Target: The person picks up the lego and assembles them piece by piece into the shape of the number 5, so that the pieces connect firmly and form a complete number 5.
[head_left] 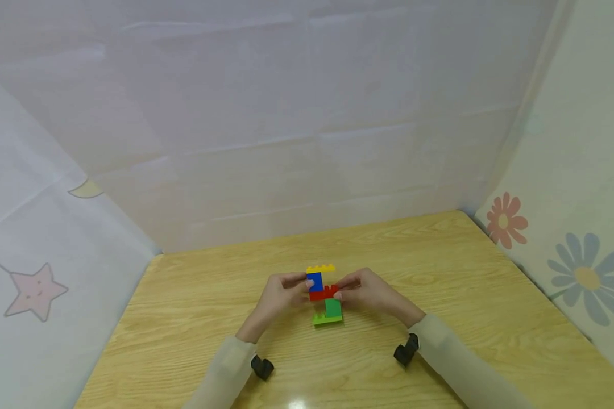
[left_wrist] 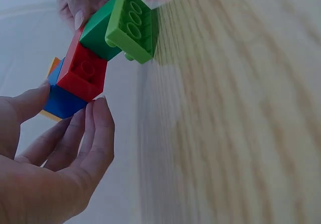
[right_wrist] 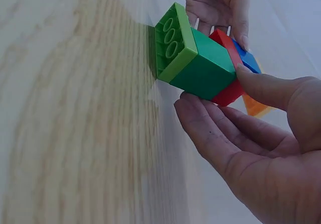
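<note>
Between the hands is a stepped stack of toy building bricks. A yellow brick (head_left: 320, 269) tops it, then a blue brick (head_left: 315, 279), a red brick (head_left: 317, 296), a green brick (head_left: 332, 308) and a light-green brick (head_left: 327, 321) at the bottom. My left hand (head_left: 282, 294) pinches the blue brick between thumb and fingers. From the other side my right hand (head_left: 369, 291) grips the red brick, its thumb on the red face and fingertips underneath near the green brick. Both wrist views show the light-green brick's hollow underside (left_wrist: 134, 20), tilted toward the cameras.
The stack is over the middle of a wood-grain table (head_left: 199, 318). A pale sheet (head_left: 286, 113) hangs behind the table. Printed sheets stand along the left and right sides. A black device (head_left: 262, 367) sits at the left wrist, another (head_left: 406, 350) at the right.
</note>
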Available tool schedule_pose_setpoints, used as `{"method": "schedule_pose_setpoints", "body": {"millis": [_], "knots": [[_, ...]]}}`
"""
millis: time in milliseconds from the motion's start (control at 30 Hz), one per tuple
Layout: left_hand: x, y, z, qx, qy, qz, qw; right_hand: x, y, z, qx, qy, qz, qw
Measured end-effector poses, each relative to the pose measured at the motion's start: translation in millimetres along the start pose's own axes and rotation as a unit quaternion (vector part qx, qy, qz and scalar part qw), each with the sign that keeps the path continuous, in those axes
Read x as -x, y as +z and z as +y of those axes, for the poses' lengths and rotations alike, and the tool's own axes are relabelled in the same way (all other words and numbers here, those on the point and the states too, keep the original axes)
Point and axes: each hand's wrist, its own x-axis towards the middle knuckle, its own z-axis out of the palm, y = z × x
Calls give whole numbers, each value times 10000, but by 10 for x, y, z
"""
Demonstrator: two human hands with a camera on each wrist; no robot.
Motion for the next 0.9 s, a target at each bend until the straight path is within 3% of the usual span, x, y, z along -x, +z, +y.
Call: {"method": "schedule_pose_setpoints", "body": {"millis": [167, 567, 900], "knots": [[-79, -24, -27, -180, -152, 51, 9997, -60, 17, -4, -314, 212, -44, 9993], [-185, -17, -67, -248, -750, 221, 9966, -185, 90, 7, -336, 653, 118, 9972], [-194, -1, -55, -696, -785, 209, 9943, -215, 163, 23, -145, 731, 427, 9963]]}}
